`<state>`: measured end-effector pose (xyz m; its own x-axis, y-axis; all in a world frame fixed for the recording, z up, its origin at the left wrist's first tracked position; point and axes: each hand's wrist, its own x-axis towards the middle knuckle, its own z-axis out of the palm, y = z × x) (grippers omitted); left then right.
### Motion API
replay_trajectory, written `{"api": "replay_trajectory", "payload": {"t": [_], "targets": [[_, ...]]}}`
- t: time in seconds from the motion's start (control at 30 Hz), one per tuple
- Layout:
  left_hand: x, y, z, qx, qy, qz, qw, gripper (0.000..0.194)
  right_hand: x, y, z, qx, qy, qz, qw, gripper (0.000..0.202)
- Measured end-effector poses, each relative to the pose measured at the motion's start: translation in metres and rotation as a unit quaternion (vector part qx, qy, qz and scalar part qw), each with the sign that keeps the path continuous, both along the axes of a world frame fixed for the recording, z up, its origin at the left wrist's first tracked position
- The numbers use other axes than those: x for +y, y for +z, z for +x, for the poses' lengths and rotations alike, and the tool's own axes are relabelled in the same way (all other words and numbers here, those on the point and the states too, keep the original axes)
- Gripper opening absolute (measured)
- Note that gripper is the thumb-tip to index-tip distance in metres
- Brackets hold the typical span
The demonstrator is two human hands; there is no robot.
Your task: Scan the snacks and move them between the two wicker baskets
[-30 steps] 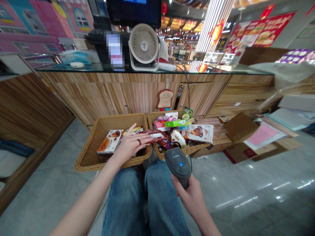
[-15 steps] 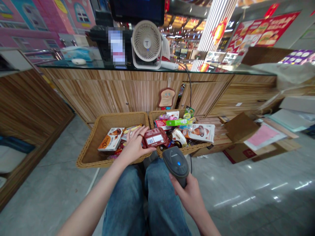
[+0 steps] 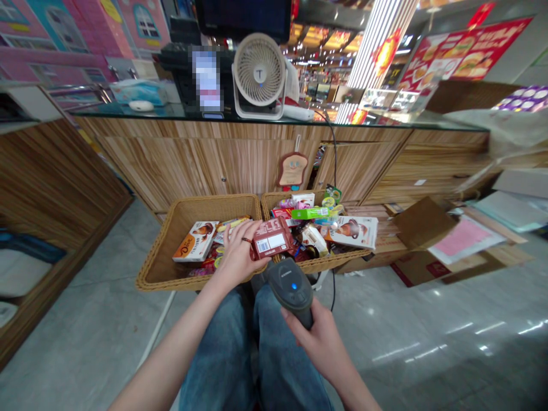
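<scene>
My left hand [image 3: 240, 248] grips a dark red snack packet [image 3: 273, 240] by its left end, its white barcode label facing up. In my right hand [image 3: 319, 331] is a grey barcode scanner [image 3: 291, 285] with a blue light, its head just below the packet. The left wicker basket [image 3: 156, 251] holds an orange-and-white Dove box [image 3: 196, 241] and several small packs. The right wicker basket [image 3: 342, 258] is full of mixed packages, among them a green box [image 3: 310, 213] and a white box with a cup picture [image 3: 353, 231].
Behind the baskets stands a wood-panelled counter [image 3: 192, 160] with a white fan [image 3: 259, 74] and a monitor [image 3: 244, 17] on top. A toast-shaped hanging [image 3: 293, 169] is on its front. Open cardboard boxes [image 3: 422, 274] lie at the right. A black cable [image 3: 334, 154] runs down the counter.
The scanner has moved left, closer beneath the packet. The packet is tilted up a little more in my left hand. The camera view has shifted slightly.
</scene>
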<state>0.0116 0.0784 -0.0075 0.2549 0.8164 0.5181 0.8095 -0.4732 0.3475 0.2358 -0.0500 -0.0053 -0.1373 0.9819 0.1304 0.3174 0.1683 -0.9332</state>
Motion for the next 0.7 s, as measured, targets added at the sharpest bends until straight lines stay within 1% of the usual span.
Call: {"api": "replay_trajectory", "payload": {"t": [0.1,0.2,0.3,0.5,0.7], "targets": [[-0.0048,0.0005,-0.0004,0.008,-0.009,0.045,0.999,0.089,0.0005,0.0027,-0.0041,0.005,0.012,-0.004,1.0,0.028],[-0.0071,0.0011,-0.0012,0.012,-0.011,0.066,0.998,0.088,0.0018,0.0035,-0.0056,0.008,0.005,0.002,1.0,0.027],[-0.0072,0.0005,-0.0017,0.013,-0.007,0.069,0.997,0.09,0.0025,0.0041,-0.0059,0.006,0.001,0.008,1.0,0.025],[-0.0044,-0.0054,-0.0012,0.01,0.009,0.084,0.996,0.092,0.0008,0.0052,-0.0048,-0.002,0.001,0.01,1.0,0.025],[-0.0086,-0.0003,-0.0006,0.015,-0.003,0.085,0.996,0.086,-0.0002,0.003,-0.0045,0.003,-0.007,0.013,1.0,0.025]]}}
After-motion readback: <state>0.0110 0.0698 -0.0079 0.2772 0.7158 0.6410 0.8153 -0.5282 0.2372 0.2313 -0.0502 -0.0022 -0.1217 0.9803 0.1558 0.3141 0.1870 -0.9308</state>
